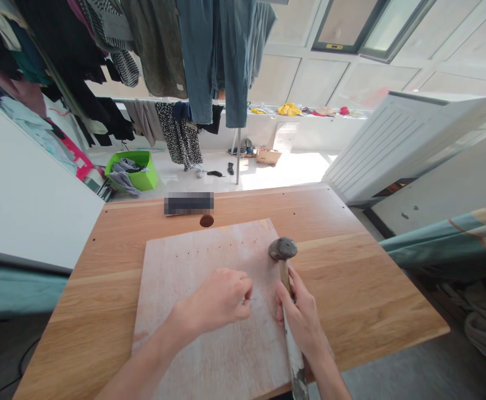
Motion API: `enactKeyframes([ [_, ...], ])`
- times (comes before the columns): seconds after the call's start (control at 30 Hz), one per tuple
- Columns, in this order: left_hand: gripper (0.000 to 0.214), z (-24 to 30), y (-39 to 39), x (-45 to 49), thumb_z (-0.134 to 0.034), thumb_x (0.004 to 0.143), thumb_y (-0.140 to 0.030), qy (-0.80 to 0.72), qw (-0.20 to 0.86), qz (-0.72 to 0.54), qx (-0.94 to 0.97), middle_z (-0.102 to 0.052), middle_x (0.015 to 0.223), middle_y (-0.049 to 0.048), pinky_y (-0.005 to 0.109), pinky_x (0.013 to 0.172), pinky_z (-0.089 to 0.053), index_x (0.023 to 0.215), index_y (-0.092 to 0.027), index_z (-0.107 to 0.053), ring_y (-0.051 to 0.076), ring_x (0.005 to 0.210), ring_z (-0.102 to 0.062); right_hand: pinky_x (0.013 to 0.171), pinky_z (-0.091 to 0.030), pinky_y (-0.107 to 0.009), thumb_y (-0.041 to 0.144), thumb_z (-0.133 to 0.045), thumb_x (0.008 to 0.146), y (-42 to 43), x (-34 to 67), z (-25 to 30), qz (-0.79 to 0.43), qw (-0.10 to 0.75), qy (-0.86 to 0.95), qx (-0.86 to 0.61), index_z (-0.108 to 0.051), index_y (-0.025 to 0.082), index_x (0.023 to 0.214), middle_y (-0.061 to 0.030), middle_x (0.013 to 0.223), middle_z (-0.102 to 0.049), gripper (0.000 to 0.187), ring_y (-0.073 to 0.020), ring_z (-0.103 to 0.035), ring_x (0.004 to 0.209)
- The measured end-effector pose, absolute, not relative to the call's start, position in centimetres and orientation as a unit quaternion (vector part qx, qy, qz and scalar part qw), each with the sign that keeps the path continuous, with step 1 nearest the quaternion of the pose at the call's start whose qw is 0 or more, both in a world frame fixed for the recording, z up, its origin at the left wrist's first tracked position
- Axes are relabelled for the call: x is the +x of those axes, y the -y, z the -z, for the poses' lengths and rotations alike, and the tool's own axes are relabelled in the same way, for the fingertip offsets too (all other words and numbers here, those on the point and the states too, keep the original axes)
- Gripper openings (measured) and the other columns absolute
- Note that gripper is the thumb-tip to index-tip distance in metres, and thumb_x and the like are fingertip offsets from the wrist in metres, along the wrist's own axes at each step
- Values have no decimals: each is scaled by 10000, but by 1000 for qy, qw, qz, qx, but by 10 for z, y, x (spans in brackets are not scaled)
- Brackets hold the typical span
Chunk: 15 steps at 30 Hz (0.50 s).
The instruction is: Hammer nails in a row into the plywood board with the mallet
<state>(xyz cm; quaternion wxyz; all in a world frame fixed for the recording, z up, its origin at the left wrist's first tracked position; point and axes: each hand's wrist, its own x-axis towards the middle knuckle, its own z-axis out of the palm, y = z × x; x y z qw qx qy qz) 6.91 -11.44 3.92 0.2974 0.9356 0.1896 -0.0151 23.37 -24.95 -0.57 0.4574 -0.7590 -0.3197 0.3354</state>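
My left hand (226,294) is closed in a pinch over the middle of a pale wooden board (193,355). A thin nail (249,300) sticks out between its thumb and fingers. My right hand (299,308) wraps around the handle of a hammer (283,249), whose grey head points away from me above the board's right edge. The long handle runs back toward me past the board's near right corner. Several small dark points, nails or holes, form a row near the board's far edge. At the row's right end a small nail (256,240) appears to lean.
The board lies on a wooden desk (363,283) with a round hole (207,221). A blurred dark object (188,204) rests near the far edge. Beyond are a green basket (145,176), hanging jeans (234,61) and a white ribbed panel (363,144) at right.
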Motion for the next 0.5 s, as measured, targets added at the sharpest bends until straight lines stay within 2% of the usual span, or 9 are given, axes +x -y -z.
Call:
enactKeyframes([
  [0.5,110,-30,119,70,-598,786,-96,-178,395,-17,901,-675,738,-14,233,616,-371,763,-177,-669,113,659,-560,456,-439,-305,523,-522,971,251,234,6,-336,456,317,-761,-474,169,1474,78,469,-535,617,-204,-541,421],
])
